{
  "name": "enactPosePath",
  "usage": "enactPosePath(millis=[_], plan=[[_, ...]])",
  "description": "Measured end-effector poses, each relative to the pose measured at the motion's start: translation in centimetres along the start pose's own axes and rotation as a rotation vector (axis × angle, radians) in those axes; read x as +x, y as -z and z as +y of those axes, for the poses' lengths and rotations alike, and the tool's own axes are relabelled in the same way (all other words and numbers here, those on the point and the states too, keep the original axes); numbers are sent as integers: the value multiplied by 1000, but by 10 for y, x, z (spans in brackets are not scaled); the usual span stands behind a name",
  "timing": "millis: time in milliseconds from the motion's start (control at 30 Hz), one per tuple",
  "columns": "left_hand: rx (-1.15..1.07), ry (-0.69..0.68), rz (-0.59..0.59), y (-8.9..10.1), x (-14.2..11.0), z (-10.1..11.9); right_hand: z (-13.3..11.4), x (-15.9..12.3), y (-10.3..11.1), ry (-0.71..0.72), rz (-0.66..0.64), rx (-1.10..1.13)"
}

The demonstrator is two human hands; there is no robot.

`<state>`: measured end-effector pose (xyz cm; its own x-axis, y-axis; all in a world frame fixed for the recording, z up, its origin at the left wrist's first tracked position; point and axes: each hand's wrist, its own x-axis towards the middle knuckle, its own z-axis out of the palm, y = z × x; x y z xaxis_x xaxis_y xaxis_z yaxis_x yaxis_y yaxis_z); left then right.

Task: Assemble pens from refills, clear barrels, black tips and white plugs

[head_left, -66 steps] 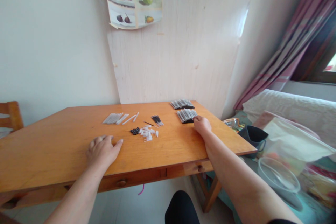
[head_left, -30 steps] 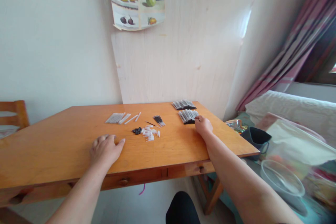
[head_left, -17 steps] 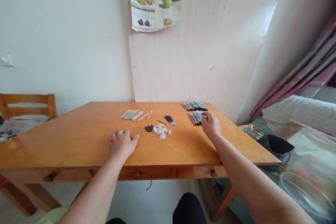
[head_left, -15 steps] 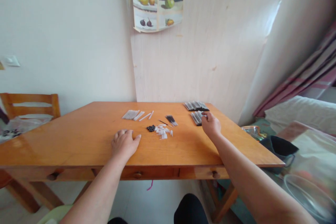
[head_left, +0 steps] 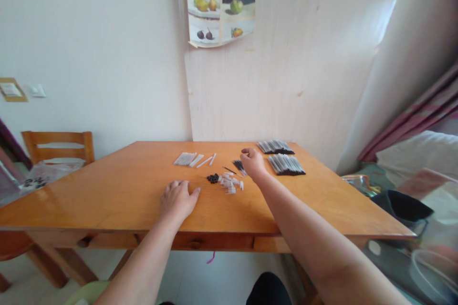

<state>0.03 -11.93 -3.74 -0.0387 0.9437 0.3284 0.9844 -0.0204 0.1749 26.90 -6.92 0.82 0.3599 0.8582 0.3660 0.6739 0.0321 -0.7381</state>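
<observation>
My left hand (head_left: 180,198) lies on the table near its front edge, fingers apart and holding nothing. My right hand (head_left: 253,164) hovers at the bundle of thin black-and-white pen refills (head_left: 237,166), partly covering it. Its fingers are curled together and nothing sticks out of them. Left of it, one thin dark refill (head_left: 229,170) lies apart. Nearer to me are a heap of small white plastic caps (head_left: 231,183) and a small pile of black pieces (head_left: 213,178). Whitish clear tubes (head_left: 185,158) lie in a row farther back, a few of them spread out.
Two rows of clear pens with black ends, a back row (head_left: 275,146) and a nearer row (head_left: 286,164), lie at the table's far right. A wooden chair (head_left: 59,138) stands left. A black open container (head_left: 400,207) is beyond the right edge of the wooden table (head_left: 118,190).
My right hand has left the nearer row of pens and moved left to the refills. My left hand stays on the table. The view has shifted slightly.
</observation>
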Motion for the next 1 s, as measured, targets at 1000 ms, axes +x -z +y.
enactPosePath(millis=[1000], plan=[[-54, 80, -5, -3, 85, 25, 12, -3, -13, -70, -5, -276]])
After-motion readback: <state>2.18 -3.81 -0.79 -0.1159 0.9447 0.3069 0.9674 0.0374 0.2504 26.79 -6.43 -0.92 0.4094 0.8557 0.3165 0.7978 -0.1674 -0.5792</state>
